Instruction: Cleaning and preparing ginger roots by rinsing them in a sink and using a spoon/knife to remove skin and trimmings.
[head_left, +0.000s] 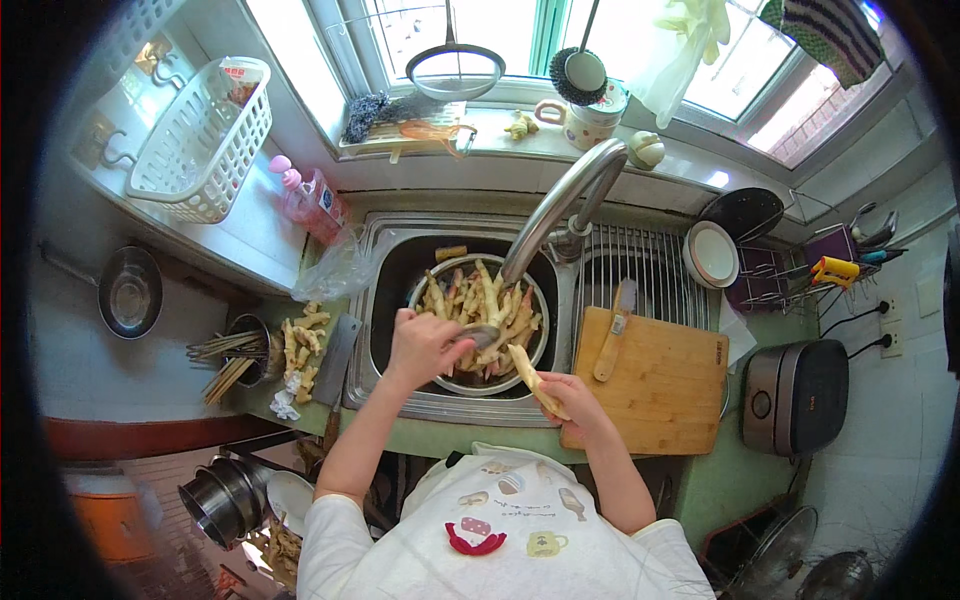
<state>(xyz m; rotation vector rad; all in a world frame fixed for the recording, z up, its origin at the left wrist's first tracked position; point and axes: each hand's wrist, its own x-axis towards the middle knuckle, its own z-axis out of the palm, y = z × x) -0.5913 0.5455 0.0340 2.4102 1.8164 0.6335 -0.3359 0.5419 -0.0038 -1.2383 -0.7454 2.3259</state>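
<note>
My left hand (424, 345) is over the sink and grips what looks like a metal spoon (481, 335); its handle is hidden in the fingers. In my right hand (574, 401) is a long, pale piece of ginger (529, 369), pointing up and left, near the sink's front right corner. Below the hands, a round metal basin (546, 330) sits in the stainless steel sink (386, 289). Many pieces of young ginger (491, 296), some with pink tips, fill it. The curved faucet (551, 195) reaches over the basin.
Right of the sink, a wooden cutting board (664, 382) carries a wooden-handled brush or knife (611, 345). At left lie a cleaver (337, 360), ginger pieces (301, 341) and a holder with chopsticks (232, 367). A rice cooker (795, 397) stands far right, a soap bottle (315, 202) behind left.
</note>
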